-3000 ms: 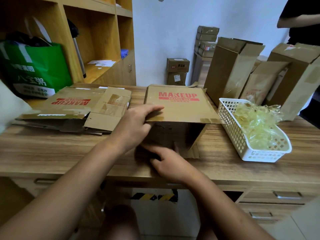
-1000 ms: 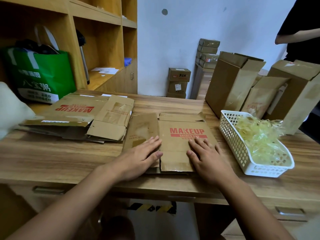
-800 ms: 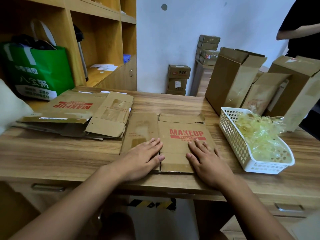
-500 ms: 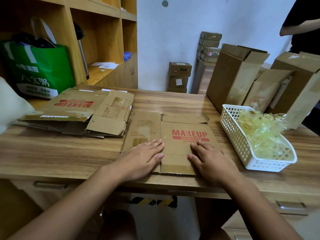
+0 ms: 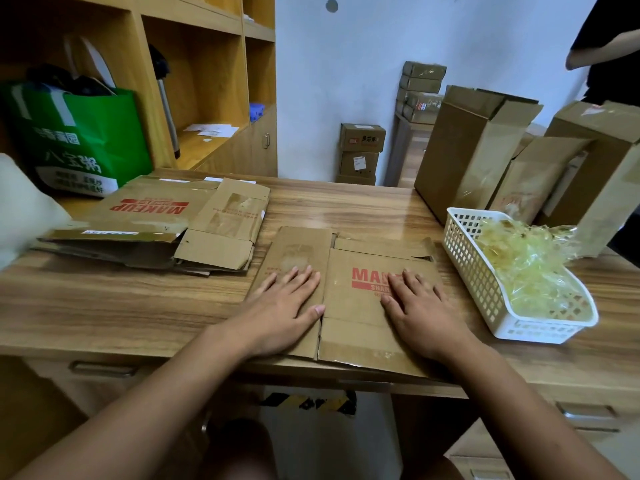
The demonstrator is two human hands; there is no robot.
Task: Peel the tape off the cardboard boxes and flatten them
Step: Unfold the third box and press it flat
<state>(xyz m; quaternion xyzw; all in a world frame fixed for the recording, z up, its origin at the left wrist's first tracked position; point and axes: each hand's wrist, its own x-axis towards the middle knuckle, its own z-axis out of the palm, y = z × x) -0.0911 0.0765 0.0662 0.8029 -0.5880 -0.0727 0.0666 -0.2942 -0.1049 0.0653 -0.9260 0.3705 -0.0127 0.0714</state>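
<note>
A flattened brown cardboard box point(image 5: 349, 327) with red MAKEUP lettering lies at the desk's front edge. My left hand point(image 5: 284, 313) rests palm down on its left flap, fingers spread. My right hand point(image 5: 420, 311) lies flat on the printed panel and covers part of the lettering. Neither hand grips anything. A pile of other flattened boxes point(image 5: 156, 226) lies on the desk to the left. Three upright brown boxes point(image 5: 464, 154) stand at the back right.
A white plastic basket point(image 5: 485, 306) holding crumpled clear tape sits just right of my right hand. A green bag point(image 5: 79, 140) and wooden shelves stand at the left. A person in black point(image 5: 609, 50) stands at the far right. Small boxes are stacked by the wall.
Three seconds ago the box stood open under my hands; it now lies flat. Over the last second both hands slid a little further forward on it.
</note>
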